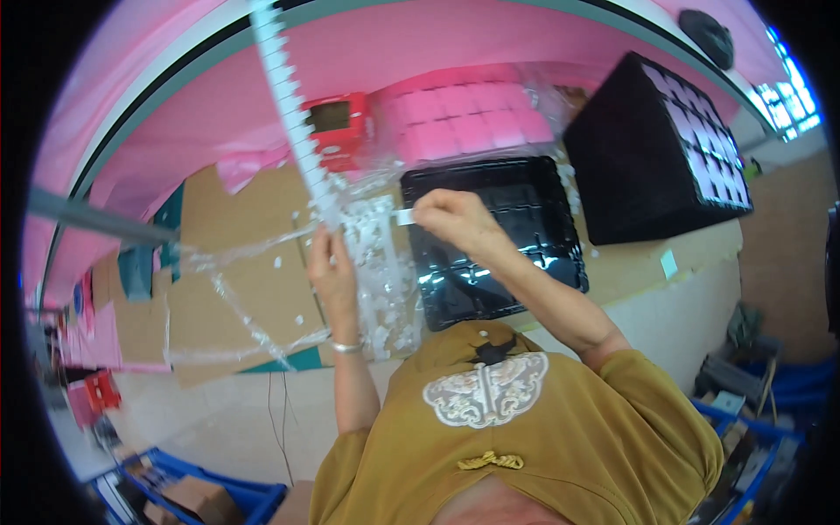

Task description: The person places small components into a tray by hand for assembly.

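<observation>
A long white strip with a row of notched tabs along one edge [292, 98] hangs down from the top of the view. Its lower end meets the fingertips of my left hand [333, 271], which are closed on it. Between the fingertips of my right hand [455, 220] is a small white piece [404, 216]. That hand is over the left side of a shiny black plastic tray [573, 254] with shallow compartments. Just left of the tray, many small white pieces [374, 254] lie on clear plastic.
Pink blocks in clear wrap [472, 114] and a red box [357, 122] stand behind the tray. A large black box [626, 166] with pale pink squares on one face is at right. Brown cardboard [236, 254] with clear tape strands covers the left. Blue crates [254, 500] sit below.
</observation>
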Demonstrator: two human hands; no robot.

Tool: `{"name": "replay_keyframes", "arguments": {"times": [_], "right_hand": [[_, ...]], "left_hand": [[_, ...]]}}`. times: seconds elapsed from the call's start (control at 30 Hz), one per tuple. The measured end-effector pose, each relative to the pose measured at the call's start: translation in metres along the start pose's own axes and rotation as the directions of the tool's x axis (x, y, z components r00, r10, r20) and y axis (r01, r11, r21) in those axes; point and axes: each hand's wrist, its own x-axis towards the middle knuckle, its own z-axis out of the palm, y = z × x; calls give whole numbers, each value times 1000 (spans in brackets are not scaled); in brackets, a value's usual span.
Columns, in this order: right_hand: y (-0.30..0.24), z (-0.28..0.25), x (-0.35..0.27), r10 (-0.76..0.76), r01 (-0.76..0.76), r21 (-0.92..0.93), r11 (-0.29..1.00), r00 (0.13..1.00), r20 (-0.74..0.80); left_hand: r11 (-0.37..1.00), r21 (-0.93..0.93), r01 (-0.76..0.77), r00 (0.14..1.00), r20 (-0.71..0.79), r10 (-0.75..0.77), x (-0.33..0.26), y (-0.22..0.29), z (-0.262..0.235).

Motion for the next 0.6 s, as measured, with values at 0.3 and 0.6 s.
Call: {"name": "replay_keyframes", "arguments": {"times": [0.3,0.6], "right_hand": [[117,-289,26,133,-415,-517,749,858,-497],[133,-275,48,247,-611,-738,287,792,-559]], "left_hand": [[800,-444,402,915,224,-336,17,44,7],[716,-567,408,902,132,-410,7,30,9]]}}
